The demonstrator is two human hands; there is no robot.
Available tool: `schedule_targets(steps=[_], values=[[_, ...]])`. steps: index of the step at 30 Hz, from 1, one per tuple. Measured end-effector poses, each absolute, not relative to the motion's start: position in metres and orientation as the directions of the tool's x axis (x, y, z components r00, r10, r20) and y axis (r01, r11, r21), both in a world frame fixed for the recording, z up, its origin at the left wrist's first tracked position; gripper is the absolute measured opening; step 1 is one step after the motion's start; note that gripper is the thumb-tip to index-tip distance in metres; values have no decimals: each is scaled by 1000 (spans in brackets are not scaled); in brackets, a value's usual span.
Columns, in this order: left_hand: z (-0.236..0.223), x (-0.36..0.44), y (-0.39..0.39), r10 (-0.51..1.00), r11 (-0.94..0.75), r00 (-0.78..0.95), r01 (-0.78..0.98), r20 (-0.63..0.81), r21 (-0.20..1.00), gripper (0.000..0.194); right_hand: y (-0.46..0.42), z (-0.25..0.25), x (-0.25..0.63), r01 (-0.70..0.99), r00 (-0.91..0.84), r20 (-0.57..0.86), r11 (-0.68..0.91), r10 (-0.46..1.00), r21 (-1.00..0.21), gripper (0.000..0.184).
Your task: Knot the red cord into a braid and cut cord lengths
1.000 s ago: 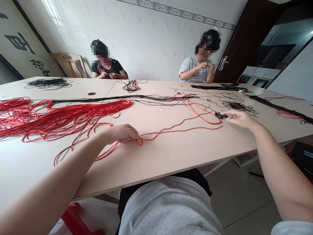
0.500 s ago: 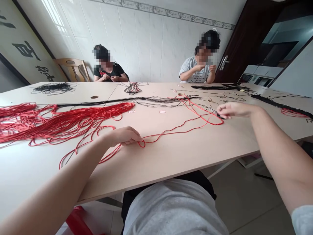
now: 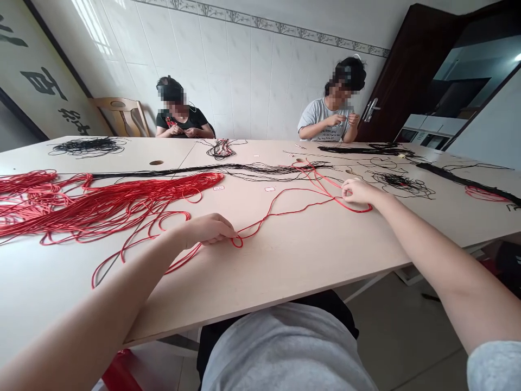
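Note:
My left hand (image 3: 214, 228) rests low over the table with its fingertips pinched on a red cord (image 3: 271, 213). A small loop of this cord shows just right of the fingertips. Farther right, my right hand (image 3: 358, 193) has its fingers closed where the red cord's far strands meet the fingertips. Between both hands the cord lies in loose, crossing curves. Left of my left hand spreads a large bundle of red cords (image 3: 150, 193). A tangle of black cord (image 3: 401, 182) lies right of my right hand.
Long black cords (image 3: 228, 167) run across the table (image 3: 285, 260). More black cord (image 3: 87, 145) lies at the far left, and a black bundle (image 3: 468, 179) at the right. Small paper labels (image 3: 269, 189) lie mid-table. Two people sit opposite, their hands raised near the far edge.
My right hand has moved left, uncovering the black tangle, and is now at the red cord. The cord between the hands has shifted into a wider curve. My left hand has barely moved.

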State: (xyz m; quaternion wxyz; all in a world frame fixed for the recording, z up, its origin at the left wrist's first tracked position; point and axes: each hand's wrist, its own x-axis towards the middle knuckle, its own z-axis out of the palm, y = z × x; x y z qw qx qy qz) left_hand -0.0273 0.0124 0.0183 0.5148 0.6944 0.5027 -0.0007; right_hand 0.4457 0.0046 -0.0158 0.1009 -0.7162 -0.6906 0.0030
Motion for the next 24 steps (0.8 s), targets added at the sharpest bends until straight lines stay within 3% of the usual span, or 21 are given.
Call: schedule_targets(steps=[2,4,7,9,11,17,24], values=[[18,-27,12,697,33,498,696,-516,718,27,0,-1,434,992,72,99,-61,992,-109,4],[18,-27,12,693,35,502,694,-517,719,27,-7,18,417,987,90,-45,-95,995,-130,5],[18,-27,13,687,39,505,693,-523,720,30,-20,39,377,932,-80,-270,-25,959,-362,6],[19,-28,13,681,38,511,691,-525,722,31,-28,42,346,831,-174,-225,20,959,-557,14],[19,-28,13,673,35,523,683,-522,730,30,-33,36,318,756,-185,-136,52,973,-652,16],[18,-29,13,681,56,511,678,-524,733,31,-36,14,278,881,-227,131,261,965,-395,12],[17,-31,13,679,75,502,678,-535,731,28,-10,-1,223,872,-342,211,393,916,-291,11]])
